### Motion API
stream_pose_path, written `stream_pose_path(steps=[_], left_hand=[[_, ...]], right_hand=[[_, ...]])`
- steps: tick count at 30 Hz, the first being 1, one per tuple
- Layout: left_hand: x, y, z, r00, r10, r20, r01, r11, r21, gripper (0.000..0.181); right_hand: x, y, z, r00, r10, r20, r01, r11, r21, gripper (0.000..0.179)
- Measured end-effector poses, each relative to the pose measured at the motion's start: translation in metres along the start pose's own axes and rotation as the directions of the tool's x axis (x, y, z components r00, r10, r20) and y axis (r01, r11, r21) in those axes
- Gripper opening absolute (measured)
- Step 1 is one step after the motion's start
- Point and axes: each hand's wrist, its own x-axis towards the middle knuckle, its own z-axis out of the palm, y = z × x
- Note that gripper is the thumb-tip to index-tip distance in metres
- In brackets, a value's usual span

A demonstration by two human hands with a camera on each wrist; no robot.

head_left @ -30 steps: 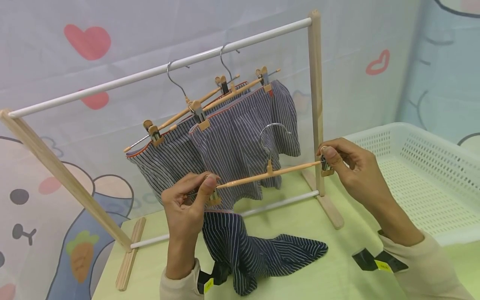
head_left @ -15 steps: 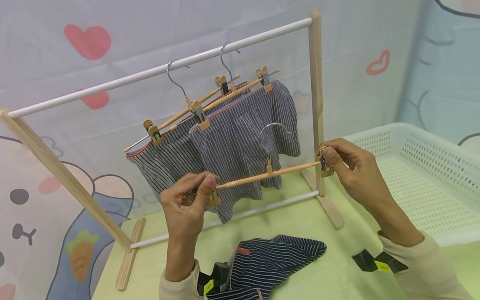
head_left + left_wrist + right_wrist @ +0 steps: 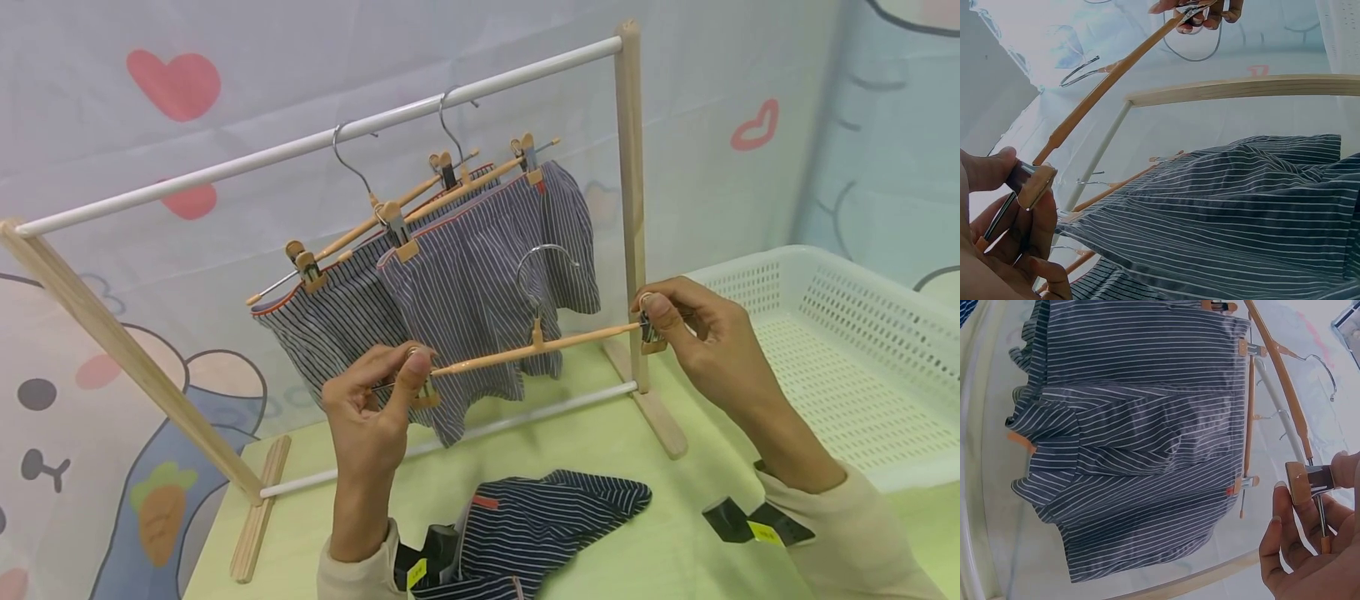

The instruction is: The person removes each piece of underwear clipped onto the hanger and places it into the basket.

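Observation:
Between my two hands is a clip hanger (image 3: 495,357) with a tan bar and a metal hook pointing up. My left hand (image 3: 375,400) pinches the clip (image 3: 1036,186) at its left end, and my right hand (image 3: 693,329) pinches the clip (image 3: 1300,482) at its right end. Neither clip has cloth in it. Below them, dark striped shorts (image 3: 551,517) lie crumpled on the table, partly hidden by my left wrist. Behind the hanger, lighter striped shorts (image 3: 480,275) and darker striped shorts (image 3: 330,325) hang from two more clip hangers.
A drying rack with a white top rail (image 3: 225,171) and wooden posts (image 3: 632,167) stands on the pale green table (image 3: 652,550). At the right sits a white perforated basket (image 3: 862,358). A printed cloth backdrop (image 3: 525,25) hangs behind the rack.
The dark shorts have come away from under the left clip and dropped onto the table between one second and half a second ago. Both hands have stayed in place on the hanger.

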Motion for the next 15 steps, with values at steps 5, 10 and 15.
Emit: stream_pose_path(steps=[5,10,15], left_hand=[[-0.0001,-0.0003,0.0008,1.000,0.010,0.009,-0.010,1.000,0.017,0.013],[0.0010,-0.0013,0.0003,1.000,0.017,0.019,-0.017,1.000,0.009,0.015],[0.0007,-0.0007,-0.0017,0.999,0.010,0.043,-0.011,0.999,0.034,0.014]], right_hand=[[-0.0004,-0.0002,0.0003,1.000,0.002,-0.007,-0.002,1.000,-0.007,0.016],[-0.0001,0.0003,0.0004,1.000,0.006,-0.009,-0.006,1.000,-0.003,0.015],[0.0003,0.0005,0.0003,1.000,0.010,-0.005,-0.010,1.000,0.000,0.015]])
